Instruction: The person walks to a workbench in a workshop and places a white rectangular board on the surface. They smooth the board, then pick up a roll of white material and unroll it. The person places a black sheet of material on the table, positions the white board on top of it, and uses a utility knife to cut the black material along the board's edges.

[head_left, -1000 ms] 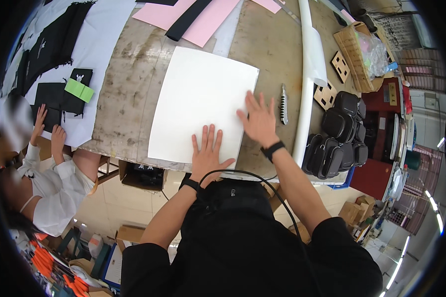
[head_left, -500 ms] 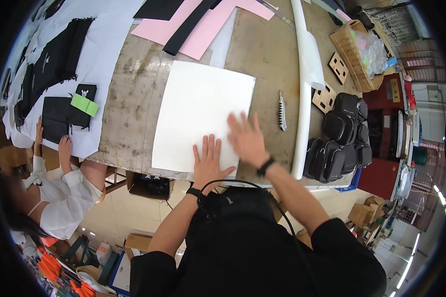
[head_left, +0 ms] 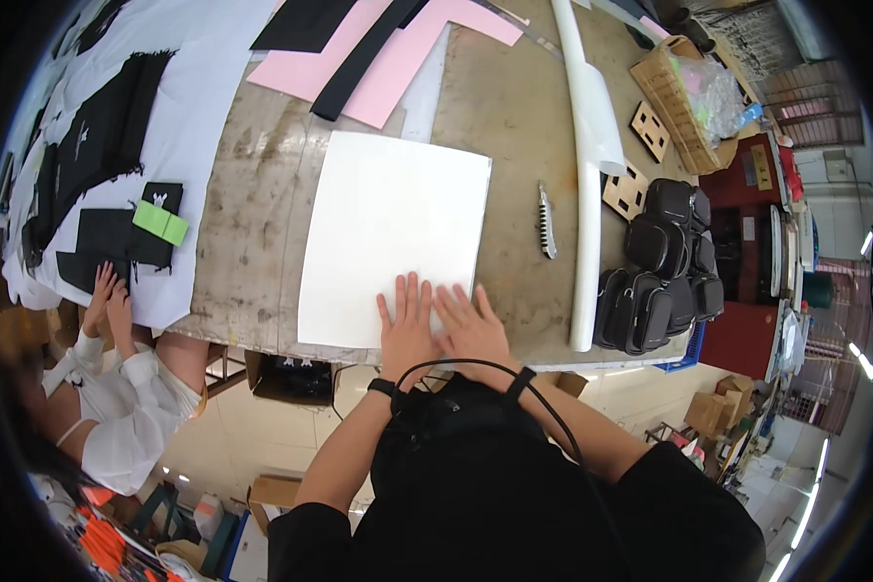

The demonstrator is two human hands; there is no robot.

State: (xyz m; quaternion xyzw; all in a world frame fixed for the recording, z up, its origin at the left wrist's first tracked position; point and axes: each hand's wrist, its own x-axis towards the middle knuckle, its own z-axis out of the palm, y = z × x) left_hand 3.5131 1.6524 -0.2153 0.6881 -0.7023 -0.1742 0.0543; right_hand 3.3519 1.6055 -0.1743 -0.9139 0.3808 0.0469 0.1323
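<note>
Now right hand (head_left: 472, 328) beside left hand (head_left: 409, 328)

A brown cardboard box (head_left: 289, 376) is sitting under the table edge; more brown cartons (head_left: 716, 411) are standing at lower right.

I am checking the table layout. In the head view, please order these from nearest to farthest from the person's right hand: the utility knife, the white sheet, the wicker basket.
1. Large white sheet, under the right hand.
2. Slim grey utility knife, up and right of it.
3. Woven wicker basket, far upper right corner.
</note>
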